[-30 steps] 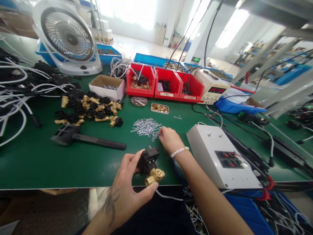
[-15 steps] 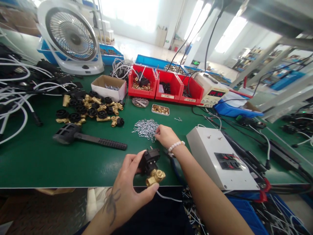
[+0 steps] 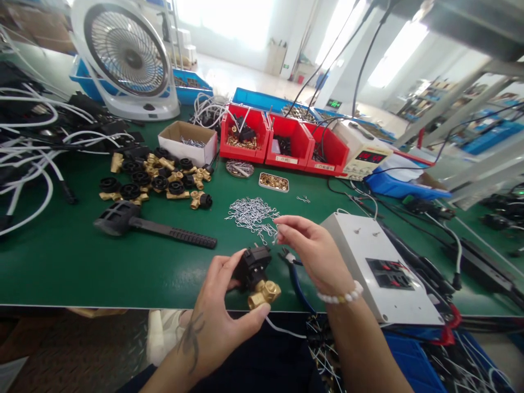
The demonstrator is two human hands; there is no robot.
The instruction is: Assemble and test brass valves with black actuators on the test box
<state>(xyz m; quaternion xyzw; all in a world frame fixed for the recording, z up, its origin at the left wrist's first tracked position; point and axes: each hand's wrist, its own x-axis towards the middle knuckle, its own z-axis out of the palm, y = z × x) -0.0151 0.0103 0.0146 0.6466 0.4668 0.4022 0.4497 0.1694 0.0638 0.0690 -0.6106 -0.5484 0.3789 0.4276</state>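
Note:
My left hand (image 3: 227,305) is closed around a brass valve with a black actuator head (image 3: 262,278), held over the table's front edge. A white cable (image 3: 286,331) runs below it. My right hand (image 3: 313,248) is raised a little, thumb and fingertips pinched on a small silver wire clip (image 3: 275,236). Beyond the valve lies a loose pile of the same clips (image 3: 251,214). Blue-handled pliers (image 3: 295,278) rest on the green table, between the valve and my right forearm.
A black mallet (image 3: 153,225) lies left, before a cluster of brass valve bodies (image 3: 164,177). Behind stand a white carton (image 3: 188,144), red bins (image 3: 245,134), a small tray of brass parts (image 3: 273,182) and a fan (image 3: 126,60). A grey switch box (image 3: 380,273) stands right.
My right hand has drawn back from the clip pile toward the right, lifting a clip between its fingertips. My left hand keeps the valve in nearly the same place.

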